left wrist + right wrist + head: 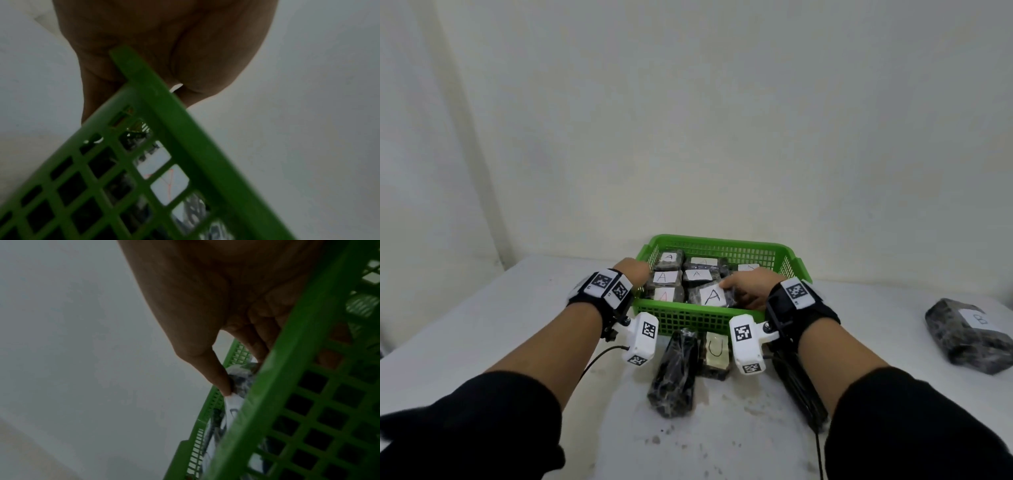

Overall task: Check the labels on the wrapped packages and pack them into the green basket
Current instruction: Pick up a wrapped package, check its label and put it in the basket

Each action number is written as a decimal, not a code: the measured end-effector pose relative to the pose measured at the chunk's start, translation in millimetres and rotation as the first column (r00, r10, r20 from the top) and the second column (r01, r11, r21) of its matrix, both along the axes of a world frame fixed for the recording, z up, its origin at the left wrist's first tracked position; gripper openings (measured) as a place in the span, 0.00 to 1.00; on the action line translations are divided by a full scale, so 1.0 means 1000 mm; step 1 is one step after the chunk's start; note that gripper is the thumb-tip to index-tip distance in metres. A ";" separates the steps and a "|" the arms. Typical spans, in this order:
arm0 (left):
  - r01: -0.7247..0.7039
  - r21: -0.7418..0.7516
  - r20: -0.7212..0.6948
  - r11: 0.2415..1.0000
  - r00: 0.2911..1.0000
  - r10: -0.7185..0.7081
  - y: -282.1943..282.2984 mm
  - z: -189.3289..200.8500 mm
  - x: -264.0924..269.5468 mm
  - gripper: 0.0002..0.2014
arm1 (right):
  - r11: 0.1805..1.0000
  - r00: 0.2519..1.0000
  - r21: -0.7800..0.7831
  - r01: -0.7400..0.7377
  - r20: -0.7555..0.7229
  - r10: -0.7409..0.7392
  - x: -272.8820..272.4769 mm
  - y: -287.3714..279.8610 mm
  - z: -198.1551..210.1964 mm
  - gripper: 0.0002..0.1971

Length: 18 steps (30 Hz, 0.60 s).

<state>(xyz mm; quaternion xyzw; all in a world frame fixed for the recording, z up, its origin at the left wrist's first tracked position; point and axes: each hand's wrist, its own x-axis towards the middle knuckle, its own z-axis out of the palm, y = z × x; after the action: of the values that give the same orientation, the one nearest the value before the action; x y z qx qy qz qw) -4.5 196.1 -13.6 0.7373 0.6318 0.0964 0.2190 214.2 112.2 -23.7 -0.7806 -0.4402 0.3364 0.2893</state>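
The green basket [688, 318] stands mid-table and holds several dark wrapped packages with white "A" labels. My left hand [639, 274] grips the basket's left rim [185, 129]; its fingers are hidden inside the basket. My right hand [736, 286] reaches over the near rim [287, 369] and holds a package labelled A [712, 296] at the front right of the basket. In the right wrist view the thumb presses on top of that package [243, 382], with the fingers curled at its far side.
In front of the basket lie a dark unlabelled package [674, 373], a package marked "U" [715, 353] and another dark package [798, 387] under my right forearm. A package marked "B" [972, 335] lies far right. A white wall rises behind the table.
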 end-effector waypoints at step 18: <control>0.319 0.094 -0.550 0.943 0.806 -0.217 0.006 -0.012 0.000 0.18 | 0.997 0.988 -0.059 0.050 0.151 -0.040 -0.005 0.010 -0.011 0.28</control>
<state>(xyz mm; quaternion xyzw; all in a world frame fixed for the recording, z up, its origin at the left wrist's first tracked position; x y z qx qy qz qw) -4.6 201.7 -25.7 0.8336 0.5451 -0.0865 -0.0218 209.2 121.7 -34.6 -0.8221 -0.4322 0.2837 0.2383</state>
